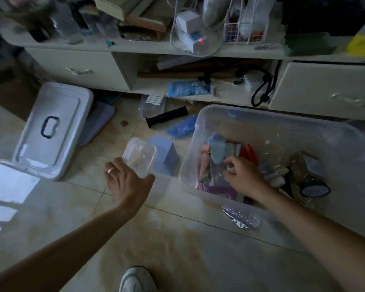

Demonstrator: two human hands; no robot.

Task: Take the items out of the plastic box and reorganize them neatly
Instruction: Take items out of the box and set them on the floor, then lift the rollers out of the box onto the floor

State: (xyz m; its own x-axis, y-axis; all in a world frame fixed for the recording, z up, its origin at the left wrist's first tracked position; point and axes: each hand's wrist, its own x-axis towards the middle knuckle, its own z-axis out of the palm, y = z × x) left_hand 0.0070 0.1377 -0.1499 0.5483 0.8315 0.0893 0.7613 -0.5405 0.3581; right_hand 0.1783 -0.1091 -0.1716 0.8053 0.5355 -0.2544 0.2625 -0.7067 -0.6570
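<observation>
I look down on a dim tiled floor (pixel 177 239) in front of a low white cabinet (pixel 78 66) that runs across the top of the frame. My two bare arms reach in from the bottom corners.

The clear plastic box (pixel 282 127) sits right of centre, open at the top, and holds a jumble of small things: a pale blue flat shape (pixel 218 150), a red piece (pixel 249 153), purple items along the near wall, and a roll of tape (pixel 314 189) at the right end. My right hand (pixel 243 177) is inside the box near its left half, fingers curled downward among the items. The fingertips seem to meet on something small and pale, but the picture is too dark and blurred for me to tell what they pinch.

My left hand (pixel 125 182), with a ring (pixel 111 170) on one finger, lies at centre left on the floor side of the box. Its fingers and thumb curve around the near end of a small clear lidded container (pixel 139 154), which stands just left of a light blue block (pixel 165 154).

The box's white lid (pixel 51 131), with a dark handle slot, lies flat at the left of the frame. Above the blue block are a black cylinder (pixel 167 116) and a crumpled blue bag (pixel 182 127). A silvery packet (pixel 241 217) rests against the box's near wall. A white shoe (pixel 136 280) shows at the bottom edge.
</observation>
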